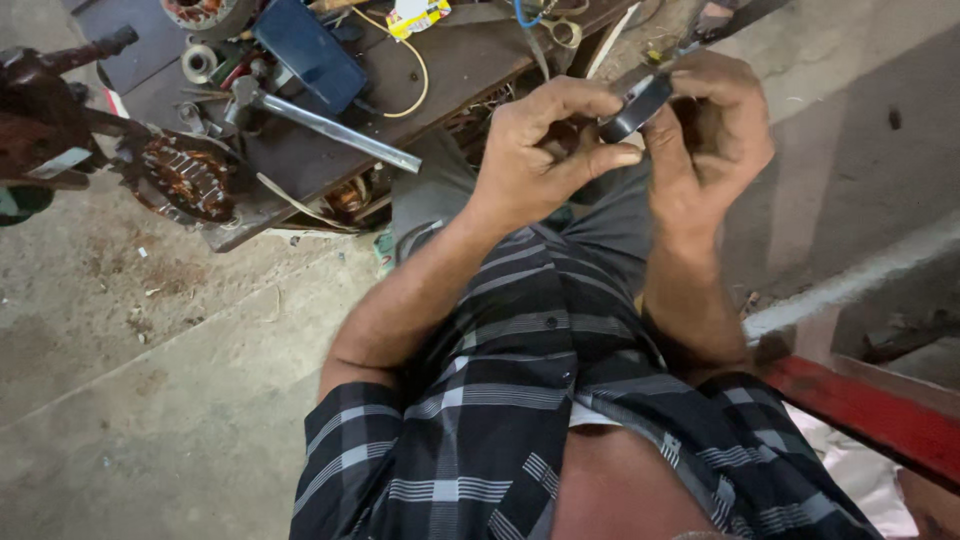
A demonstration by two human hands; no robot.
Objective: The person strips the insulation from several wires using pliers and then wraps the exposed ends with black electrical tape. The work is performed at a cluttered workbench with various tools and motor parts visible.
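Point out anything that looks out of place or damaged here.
The low workbench is cluttered: a rusty motor stator overhangs its front edge, and a metal rod lies skewed. Both hands, left and right, hold a dark ring normally.

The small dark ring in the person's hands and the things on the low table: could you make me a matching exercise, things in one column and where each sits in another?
Things:
1. small dark ring
2. copper-wound motor part
3. dark blue flat case
4. long metal bar

Places:
A. lying aslant across the middle of the low table
B. at the table's near left corner
C. pinched between the left hand and the right hand
D. near the table's far edge, at the top of the view

Pairs: 1-C, 2-B, 3-D, 4-A
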